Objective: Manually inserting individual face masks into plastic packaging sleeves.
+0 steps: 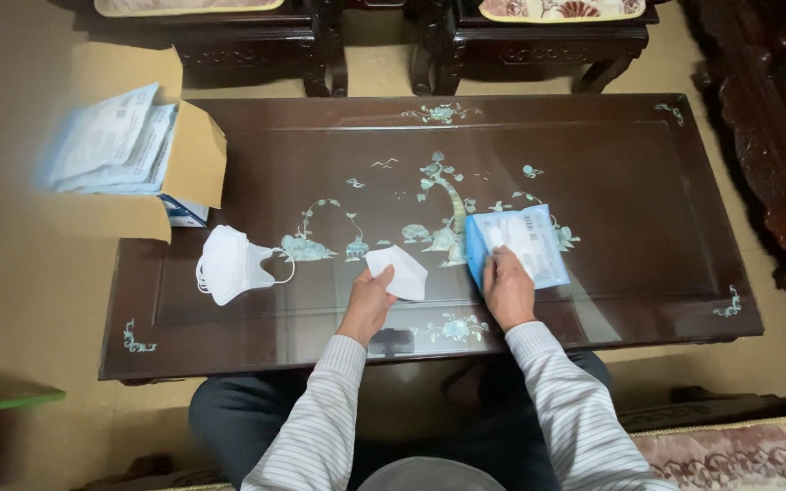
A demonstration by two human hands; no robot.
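Head view: my left hand (367, 298) pinches a white mask (399, 271); my right hand (507, 289) presses flat, fingers open, on a blue packet (522, 244). Left of centre lie more masks (229, 264), and a box (138, 155) sits upper left.

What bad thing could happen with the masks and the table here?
1. The left hand pinches the folded white mask by one edge only, so it might slip onto the table.
2. The loose white masks lie near the table's front left edge; a sleeve might sweep them to the floor.
3. The right hand presses just the corner of the blue packet, which may slide on the glossy top.
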